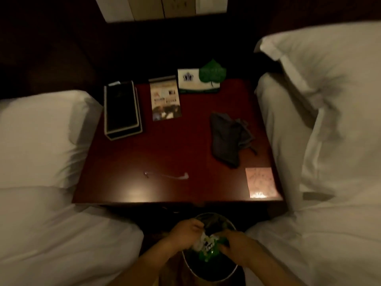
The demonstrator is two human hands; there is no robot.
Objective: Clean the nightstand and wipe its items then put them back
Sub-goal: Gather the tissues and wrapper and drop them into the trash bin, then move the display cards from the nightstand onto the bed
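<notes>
Your left hand [184,232] and right hand [237,243] both pinch 1 crumpled green-and-white wrapper [206,245], fingers curled round it, over the bin [232,269] just before the nightstand [175,145]. On its top (dim light): black box [121,108] rear left, grey cloth [228,137] right, brochure [166,101] beside the box, pink card [260,182] near-right corner, white cable [167,175] near the front.
</notes>
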